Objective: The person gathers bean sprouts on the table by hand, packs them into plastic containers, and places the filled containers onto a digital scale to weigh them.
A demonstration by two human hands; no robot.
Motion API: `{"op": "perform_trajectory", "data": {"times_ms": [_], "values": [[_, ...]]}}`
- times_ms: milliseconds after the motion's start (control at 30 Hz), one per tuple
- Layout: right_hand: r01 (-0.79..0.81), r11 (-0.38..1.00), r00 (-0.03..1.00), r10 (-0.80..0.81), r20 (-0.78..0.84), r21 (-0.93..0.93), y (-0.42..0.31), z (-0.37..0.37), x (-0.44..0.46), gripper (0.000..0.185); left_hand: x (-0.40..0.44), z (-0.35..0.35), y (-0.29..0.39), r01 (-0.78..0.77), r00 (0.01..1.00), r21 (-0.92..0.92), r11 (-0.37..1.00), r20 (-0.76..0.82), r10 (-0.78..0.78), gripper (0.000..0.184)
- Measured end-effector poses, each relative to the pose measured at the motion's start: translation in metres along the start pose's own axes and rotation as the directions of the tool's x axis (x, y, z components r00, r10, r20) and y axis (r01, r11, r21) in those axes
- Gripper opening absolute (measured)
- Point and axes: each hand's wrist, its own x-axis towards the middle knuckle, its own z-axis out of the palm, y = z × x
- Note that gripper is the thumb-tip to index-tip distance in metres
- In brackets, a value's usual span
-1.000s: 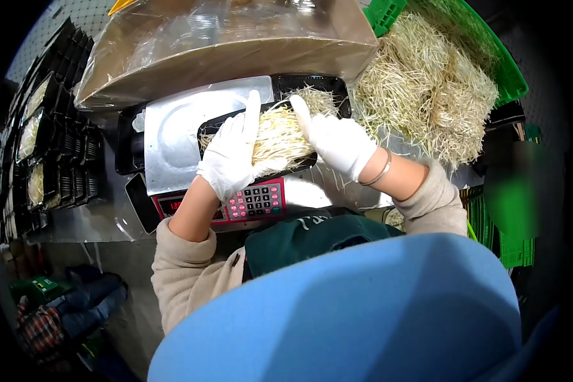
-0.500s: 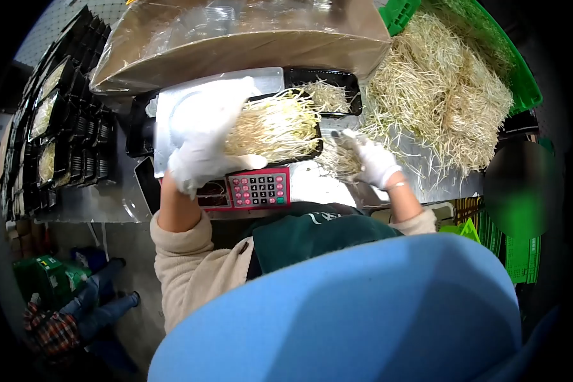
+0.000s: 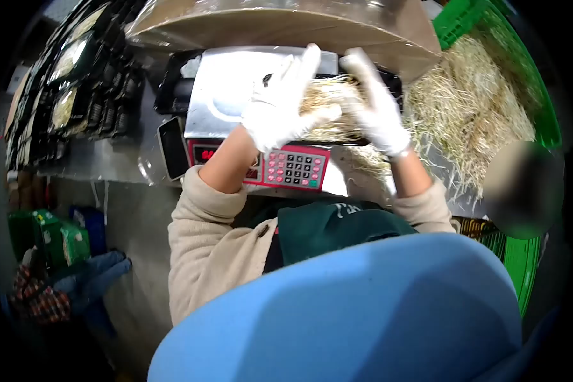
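A black tray of bean sprouts [image 3: 332, 105] rests on the right part of the metal scale plate [image 3: 223, 76]. My left hand [image 3: 277, 111], in a white glove, lies along the tray's left side, its fingers stretched out and thumb over the sprouts. At the right side my gloved right hand [image 3: 379, 108] has its fingers extended, somewhat blurred, against the sprouts. The tray's rim is mostly hidden by both hands. Below them is the scale's red keypad panel [image 3: 293, 169], with my left forearm covering part of its display.
A big pile of loose sprouts [image 3: 468, 108] spills from a green crate [image 3: 541, 95] at the right. Stacked black trays [image 3: 102, 83] stand at the left, a phone [image 3: 173, 148] beside the scale. Behind is a plastic-lined cardboard box [image 3: 286, 25]. A person [image 3: 44, 293] is at lower left.
My right hand has moved from the loose sprouts beside the scale up to the tray's right side. My left hand has shifted along the left side. The camera view has shifted too.
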Motion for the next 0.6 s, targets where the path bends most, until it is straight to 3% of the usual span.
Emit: {"op": "perform_trajectory", "data": {"times_ms": [33,100,167,233,300,333,367,433,467,500,600], "values": [[0.094,0.97,0.988,-0.064,0.139,-0.225,-0.006,0.004,0.005,0.049,0.003,0.005,0.009,-0.034,0.995,0.201,0.979,0.1,0.014,0.073],[0.067,0.964,0.997,-0.053,0.062,-0.258,-0.015,0.021,-0.002,0.043,-0.001,0.023,-0.005,-0.033,0.995,0.142,0.989,0.1,0.019,0.079],[0.053,0.942,0.997,-0.034,0.064,-0.332,-0.013,0.029,-0.008,0.044,-0.007,0.022,0.005,-0.02,0.989,0.248,0.968,0.145,-0.017,0.078],[-0.128,0.935,0.914,0.24,0.326,-0.331,-0.02,0.014,0.009,0.047,-0.012,0.026,0.002,-0.033,0.99,0.226,0.974,0.14,0.001,0.077],[0.309,0.808,0.924,-0.131,0.359,-0.501,-0.004,-0.004,0.007,0.053,-0.002,0.016,0.006,0.047,0.972,0.111,0.993,0.222,-0.071,0.079],[0.367,0.748,0.916,-0.185,0.357,-0.554,-0.004,-0.016,0.003,0.062,0.002,0.011,0.006,0.094,0.937,0.094,0.991,0.328,-0.12,0.088],[0.4,0.697,0.906,-0.206,0.369,-0.595,-0.005,-0.032,0.001,0.072,0.002,0.01,0.006,0.085,0.938,0.092,0.992,0.328,-0.111,0.088],[0.106,0.959,0.876,0.035,0.481,-0.261,0.003,-0.05,-0.001,0.078,0.001,0.009,0.007,0.083,0.942,0.071,0.994,0.319,-0.102,0.09],[0.055,0.99,0.873,0.015,0.487,-0.129,0.003,-0.048,-0.002,0.078,0.002,0.01,0.011,0.108,0.937,0.088,0.99,0.325,-0.131,0.091],[-0.007,0.974,0.846,0.127,0.518,-0.228,-0.001,-0.045,-0.005,0.076,0.0,0.011,0.01,0.112,0.934,0.083,0.99,0.333,-0.134,0.091],[0.037,0.975,0.879,0.072,0.472,-0.217,0.023,-0.041,-0.015,0.061,0.0,0.007,0.006,0.095,0.942,0.042,0.995,0.32,-0.103,0.089]]}}
